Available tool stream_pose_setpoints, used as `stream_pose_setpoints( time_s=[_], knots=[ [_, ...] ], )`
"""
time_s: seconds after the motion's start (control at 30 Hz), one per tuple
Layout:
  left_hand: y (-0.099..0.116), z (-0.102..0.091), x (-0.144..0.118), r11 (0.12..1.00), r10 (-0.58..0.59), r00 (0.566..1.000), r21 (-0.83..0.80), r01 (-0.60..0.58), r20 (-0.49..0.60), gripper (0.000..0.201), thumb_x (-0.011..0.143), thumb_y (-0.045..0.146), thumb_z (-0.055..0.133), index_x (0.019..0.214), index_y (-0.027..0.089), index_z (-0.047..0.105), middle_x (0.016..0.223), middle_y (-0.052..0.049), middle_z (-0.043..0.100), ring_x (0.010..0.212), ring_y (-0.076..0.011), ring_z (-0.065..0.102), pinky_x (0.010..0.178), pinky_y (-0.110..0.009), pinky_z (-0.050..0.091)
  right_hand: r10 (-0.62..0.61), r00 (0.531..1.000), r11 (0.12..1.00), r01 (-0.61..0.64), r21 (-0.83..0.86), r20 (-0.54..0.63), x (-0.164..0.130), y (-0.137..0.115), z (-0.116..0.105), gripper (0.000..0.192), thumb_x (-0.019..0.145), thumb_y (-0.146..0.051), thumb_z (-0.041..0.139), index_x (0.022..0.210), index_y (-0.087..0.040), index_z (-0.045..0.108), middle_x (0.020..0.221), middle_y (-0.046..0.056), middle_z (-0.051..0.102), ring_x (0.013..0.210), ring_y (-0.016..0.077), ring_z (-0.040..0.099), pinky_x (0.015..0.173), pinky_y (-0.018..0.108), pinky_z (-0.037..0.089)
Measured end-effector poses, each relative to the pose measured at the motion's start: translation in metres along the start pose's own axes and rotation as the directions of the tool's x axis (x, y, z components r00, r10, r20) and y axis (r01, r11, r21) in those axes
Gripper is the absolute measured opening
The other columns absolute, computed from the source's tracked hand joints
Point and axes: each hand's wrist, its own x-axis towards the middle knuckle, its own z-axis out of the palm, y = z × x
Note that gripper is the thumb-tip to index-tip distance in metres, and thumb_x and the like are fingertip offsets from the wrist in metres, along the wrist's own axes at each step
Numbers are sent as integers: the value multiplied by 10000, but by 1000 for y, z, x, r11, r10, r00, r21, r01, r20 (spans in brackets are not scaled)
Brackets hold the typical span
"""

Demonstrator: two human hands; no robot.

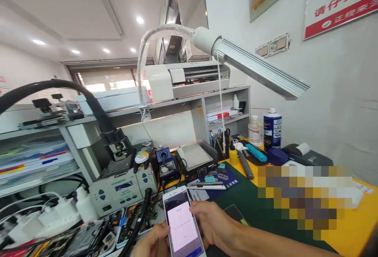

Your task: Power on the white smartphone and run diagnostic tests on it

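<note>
We are holding a white phone [183, 222] in both hands, up over the near edge of the counter [364, 215]. Our left hand [152, 240] is pressing its thumb on the phone's left side, and our right hand [217, 224] is resting its thumb on the right side, a bit higher up. So both grips are closed around the phone, and we guess two sides are making it steadier than one. The bright screen [180, 231] is facing us, likely so we are seeing it well, but its words are too tiny for us to read.

A dark green mat [251, 194] is lying on the counter, maybe to save the top from scratches. Loose gadget parts [88, 236] are lying flat by the near left corner, perhaps so that we are finding them easily. A flat metal plate machine [195, 159] is standing toward the far edge, likely to leave room for our hands. A spray can [272, 131] and a clear bottle [254, 131] are standing upright near the far right corner, where maybe we are not bumping them. A long lamp [260, 66] is hanging over the counter on a bendy neck [139, 72], and we think that is for aiming light down.
</note>
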Motion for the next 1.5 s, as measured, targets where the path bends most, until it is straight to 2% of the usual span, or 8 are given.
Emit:
stream_pose_setpoints(
  time_s=[0.1,0.3,0.5,0.63,0.8,1.0,1.27,1.5],
  knots=[
    [-3,1,0,996,-71,997,-59,72,17,554,815,220,499,1361,127,493,1182,-161,683,1076,-367,625,963,-544,406,-16,999,1000,16,9,28,-5,-4,0,348,772,-335,437,1031,-181,610,881,60,690,742,198,621,623,292,453],
    [-12,7,3,998,39,995,-51,-34,94,640,676,225,568,1309,139,534,1144,-149,682,1068,-382,610,966,-555,395,9,1000,999,-8,-31,27,-14,-15,3,435,665,-233,483,1070,-181,632,871,64,701,782,213,628,627,281,436],
    [-18,3,8,993,93,995,-80,-91,20,628,578,158,582,1203,119,622,1118,-148,695,1090,-400,594,962,-547,410,1,1000,996,0,-91,17,-15,-17,5,548,575,-126,529,1103,-203,652,890,43,715,810,211,636,713,298,458],
    [-24,-1,15,986,155,988,-70,-154,7,549,543,128,548,1071,73,690,991,-164,731,1060,-408,606,938,-550,429,15,999,994,-10,-110,50,-12,-13,0,636,579,-92,531,1198,-216,606,928,43,715,814,210,644,672,276,455],
    [-29,-2,20,982,182,983,-52,-180,37,612,570,127,508,1163,68,647,981,-156,732,1042,-381,613,925,-551,436,50,999,990,-47,-132,19,-9,-7,-5,688,586,-93,546,1262,-221,556,972,56,709,834,229,655,662,281,465],
    [-29,-3,19,987,158,987,-26,-158,2,568,564,107,489,1102,64,663,908,-141,741,1041,-358,612,915,-533,447,14,999,992,-10,-127,29,-4,0,-10,658,599,-108,562,1249,-208,564,963,66,708,791,220,655,682,298,474],
    [-21,21,5,979,197,980,-49,-196,23,549,595,67,443,1101,48,654,800,-123,743,950,-329,650,874,-508,466,35,999,992,-31,-119,30,-5,-7,-5,645,569,-100,542,1203,-211,598,899,45,716,752,206,650,654,270,454],
    [-17,26,1,989,142,989,-40,-143,-30,614,581,57,457,1175,38,611,804,-126,735,895,-309,656,810,-454,491,60,998,993,-59,-100,11,-10,-14,-1,576,545,-94,513,1098,-190,645,833,31,713,770,195,646,643,252,443]
  ],
)
